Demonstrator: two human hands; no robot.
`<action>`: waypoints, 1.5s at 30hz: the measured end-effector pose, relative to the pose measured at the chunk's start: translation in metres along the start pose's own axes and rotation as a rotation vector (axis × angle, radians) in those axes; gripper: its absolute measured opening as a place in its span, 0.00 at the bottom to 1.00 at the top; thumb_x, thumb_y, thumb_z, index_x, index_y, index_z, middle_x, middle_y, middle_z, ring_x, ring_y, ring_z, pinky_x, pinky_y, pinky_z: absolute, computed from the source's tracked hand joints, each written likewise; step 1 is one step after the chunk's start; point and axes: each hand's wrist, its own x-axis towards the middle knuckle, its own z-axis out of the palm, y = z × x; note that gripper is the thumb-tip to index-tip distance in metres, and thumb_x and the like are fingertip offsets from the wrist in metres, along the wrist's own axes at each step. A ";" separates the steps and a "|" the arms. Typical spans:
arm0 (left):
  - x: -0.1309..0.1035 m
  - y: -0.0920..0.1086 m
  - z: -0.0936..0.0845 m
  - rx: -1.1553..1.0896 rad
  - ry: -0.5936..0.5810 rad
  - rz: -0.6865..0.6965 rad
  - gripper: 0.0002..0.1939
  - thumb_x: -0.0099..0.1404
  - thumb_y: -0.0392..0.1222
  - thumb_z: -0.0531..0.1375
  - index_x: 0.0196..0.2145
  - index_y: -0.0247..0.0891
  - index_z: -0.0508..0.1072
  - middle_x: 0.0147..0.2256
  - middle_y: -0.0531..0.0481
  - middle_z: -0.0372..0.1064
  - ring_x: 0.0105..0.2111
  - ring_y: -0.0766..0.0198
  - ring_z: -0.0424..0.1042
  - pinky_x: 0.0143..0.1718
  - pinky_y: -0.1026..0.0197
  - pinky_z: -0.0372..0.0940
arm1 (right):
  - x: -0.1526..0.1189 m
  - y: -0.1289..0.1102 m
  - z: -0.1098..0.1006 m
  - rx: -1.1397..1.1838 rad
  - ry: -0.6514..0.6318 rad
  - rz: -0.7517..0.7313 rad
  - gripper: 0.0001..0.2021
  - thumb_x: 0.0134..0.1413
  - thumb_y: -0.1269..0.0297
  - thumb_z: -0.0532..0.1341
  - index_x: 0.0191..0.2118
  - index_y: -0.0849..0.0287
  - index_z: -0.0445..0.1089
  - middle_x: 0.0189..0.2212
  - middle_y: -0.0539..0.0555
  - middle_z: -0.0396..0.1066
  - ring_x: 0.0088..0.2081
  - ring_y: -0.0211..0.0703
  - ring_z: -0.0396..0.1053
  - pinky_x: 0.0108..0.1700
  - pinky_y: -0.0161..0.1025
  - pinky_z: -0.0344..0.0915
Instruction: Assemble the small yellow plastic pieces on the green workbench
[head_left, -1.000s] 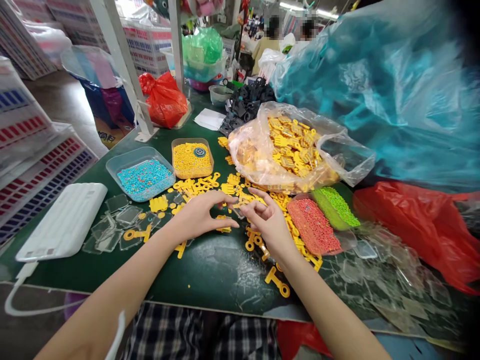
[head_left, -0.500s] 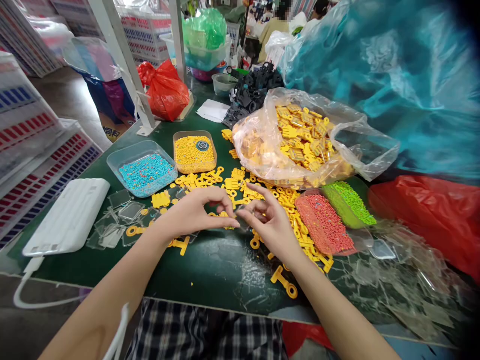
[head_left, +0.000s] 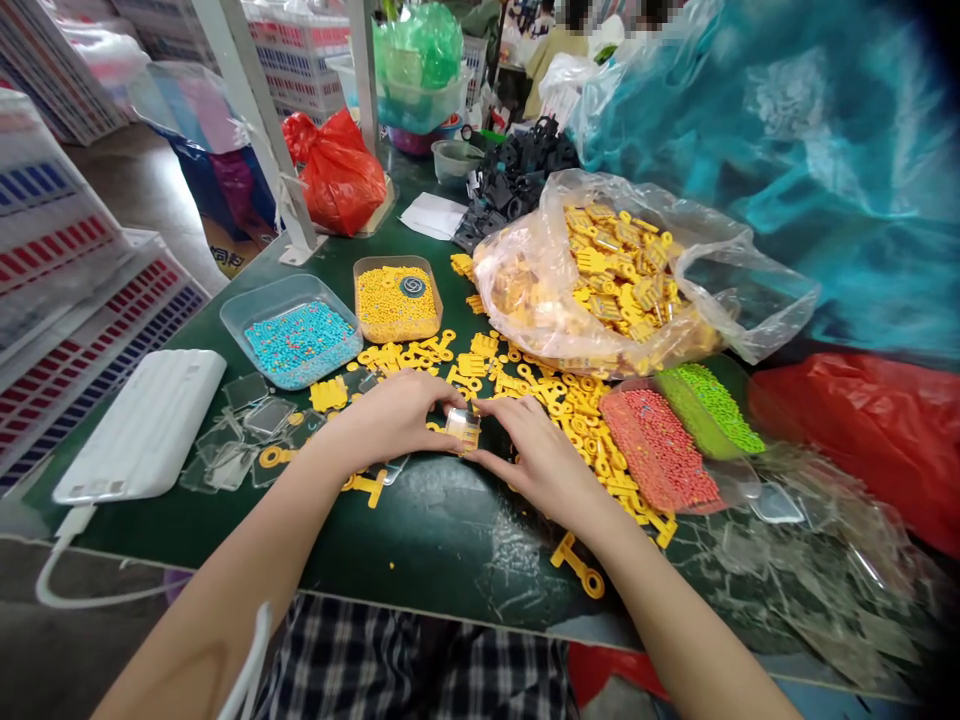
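Note:
A small clear plastic case (head_left: pixel 463 428), with some yellow showing through it, is held just above the table between my two hands. My left hand (head_left: pixel 401 420) pinches its left side between thumb and fingers. The thumb and index finger of my right hand (head_left: pixel 544 450) meet its right side at the top and bottom corners. Beneath and behind the hands lie scattered yellow plastic pieces (head_left: pixel 559 400) with ring ends. Loose clear plastic covers (head_left: pixel 244 440) lie to the left of my left hand. Whether the case is fully closed is too small to tell.
Trays of blue beads (head_left: pixel 300 340), yellow beads (head_left: pixel 397 303), red beads (head_left: pixel 660 445) and green beads (head_left: pixel 712 408) surround the work area. Behind are a bag of yellow pieces (head_left: pixel 622 270) and black parts (head_left: pixel 525 170). A white power bank (head_left: pixel 142 425) lies left; clear sheets (head_left: pixel 825 560) lie right.
My right hand's fingers have come round to the case's top and bottom corners. The case now faces up and shows more clearly between both hands. The view has shifted slightly.

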 end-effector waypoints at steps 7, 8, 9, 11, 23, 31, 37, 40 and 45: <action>0.001 -0.004 0.007 0.036 -0.004 0.047 0.20 0.56 0.56 0.67 0.39 0.38 0.74 0.41 0.48 0.75 0.45 0.54 0.70 0.52 0.52 0.53 | -0.002 0.007 0.001 -0.222 -0.011 -0.110 0.16 0.59 0.62 0.62 0.52 0.55 0.69 0.48 0.58 0.70 0.49 0.53 0.63 0.50 0.53 0.67; 0.001 -0.005 0.008 0.033 -0.008 0.055 0.20 0.56 0.56 0.67 0.39 0.39 0.74 0.42 0.48 0.75 0.46 0.53 0.70 0.52 0.52 0.53 | -0.002 0.008 0.001 -0.224 -0.012 -0.111 0.15 0.59 0.62 0.62 0.52 0.54 0.70 0.47 0.58 0.70 0.49 0.53 0.63 0.49 0.53 0.67; 0.001 -0.006 0.009 0.031 -0.010 0.062 0.21 0.56 0.57 0.67 0.39 0.39 0.74 0.42 0.48 0.74 0.46 0.53 0.69 0.52 0.52 0.52 | -0.002 0.008 0.001 -0.224 -0.014 -0.108 0.15 0.58 0.62 0.62 0.51 0.54 0.70 0.47 0.57 0.70 0.48 0.53 0.63 0.49 0.53 0.67; 0.002 -0.007 0.010 0.031 -0.017 0.071 0.21 0.56 0.57 0.67 0.39 0.39 0.74 0.43 0.48 0.74 0.47 0.53 0.69 0.53 0.51 0.52 | -0.002 0.007 0.000 -0.225 -0.019 -0.103 0.15 0.58 0.61 0.63 0.50 0.54 0.71 0.46 0.57 0.70 0.48 0.53 0.63 0.49 0.52 0.67; -0.004 -0.013 0.006 0.089 -0.064 0.016 0.24 0.55 0.59 0.66 0.43 0.41 0.75 0.45 0.46 0.73 0.50 0.49 0.67 0.52 0.50 0.53 | -0.002 0.009 -0.002 -0.205 0.002 -0.081 0.16 0.58 0.56 0.63 0.50 0.54 0.74 0.48 0.59 0.69 0.50 0.53 0.63 0.52 0.56 0.66; -0.004 -0.012 0.005 0.055 -0.057 -0.030 0.17 0.57 0.53 0.67 0.40 0.41 0.76 0.42 0.49 0.74 0.47 0.51 0.68 0.52 0.50 0.52 | -0.004 0.010 0.001 -0.132 0.022 0.011 0.16 0.55 0.58 0.65 0.50 0.49 0.75 0.44 0.57 0.69 0.48 0.54 0.63 0.50 0.55 0.66; 0.000 -0.003 0.006 0.054 -0.080 -0.154 0.16 0.53 0.51 0.70 0.37 0.42 0.78 0.40 0.49 0.76 0.47 0.47 0.68 0.51 0.48 0.51 | 0.006 0.008 -0.004 -0.122 -0.043 0.133 0.15 0.47 0.58 0.71 0.44 0.49 0.78 0.34 0.55 0.69 0.41 0.51 0.64 0.44 0.50 0.66; 0.006 0.003 0.004 0.116 -0.090 -0.207 0.16 0.49 0.50 0.72 0.35 0.41 0.79 0.38 0.47 0.77 0.47 0.45 0.68 0.51 0.46 0.51 | 0.011 0.003 -0.007 -0.160 -0.084 0.180 0.15 0.45 0.59 0.73 0.42 0.50 0.79 0.31 0.54 0.71 0.39 0.52 0.64 0.40 0.47 0.64; 0.014 0.008 0.001 0.203 -0.107 -0.201 0.16 0.44 0.48 0.74 0.31 0.41 0.80 0.32 0.47 0.77 0.42 0.45 0.70 0.46 0.50 0.55 | 0.014 -0.007 -0.008 -0.174 -0.113 0.248 0.16 0.46 0.60 0.72 0.44 0.51 0.78 0.28 0.53 0.71 0.35 0.48 0.65 0.35 0.42 0.60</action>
